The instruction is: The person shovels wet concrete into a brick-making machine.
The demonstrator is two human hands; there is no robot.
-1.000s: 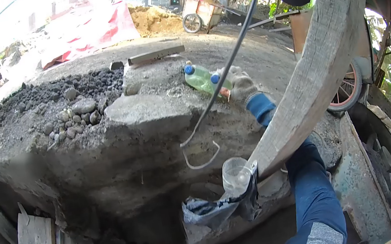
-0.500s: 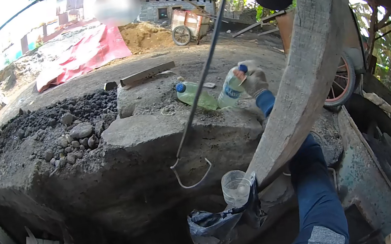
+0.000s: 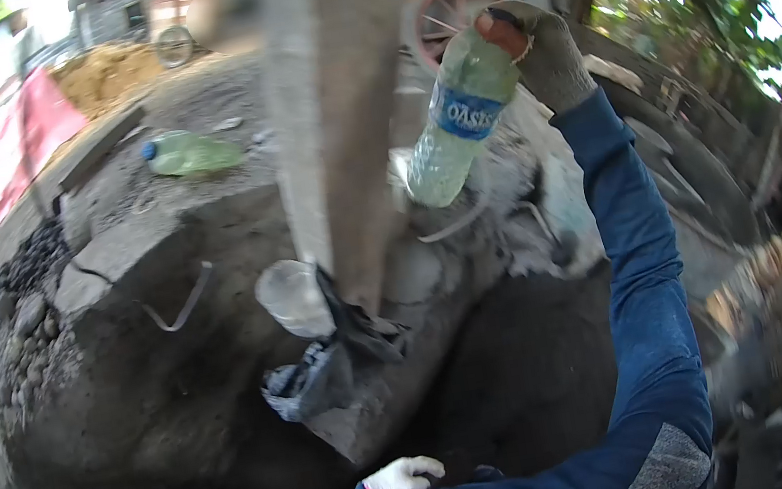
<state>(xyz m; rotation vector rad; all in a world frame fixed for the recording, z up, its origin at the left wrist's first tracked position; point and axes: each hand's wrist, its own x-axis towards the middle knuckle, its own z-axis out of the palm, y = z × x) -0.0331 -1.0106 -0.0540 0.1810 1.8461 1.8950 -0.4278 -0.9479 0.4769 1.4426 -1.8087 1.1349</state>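
Note:
My right hand (image 3: 547, 54), in a glove with bare fingertips showing, grips a clear plastic bottle (image 3: 463, 117) by its capped neck. The bottle hangs tilted, with a blue OASIS label and its base pointing down and left. Low in the view is my left hand (image 3: 406, 478), in a white glove close to my body, fingers loosely apart and holding nothing visible. A second, greenish bottle (image 3: 195, 152) with a blue cap lies on its side on the ledge. A clear plastic cup (image 3: 293, 298) sits beside a black plastic bag (image 3: 332, 359) at the post's foot.
A thick wooden post (image 3: 329, 102) rises between the two bottles. Left of it, a bent metal hook (image 3: 183, 306) hangs before the concrete ledge. Dark stones (image 3: 30, 329) cover the far left. A red-rimmed wheel (image 3: 453, 18) stands behind the held bottle.
My right hand has lifted the labelled bottle off the ledge and carried it right, past the post. The view has swung right, and more of my left hand now shows.

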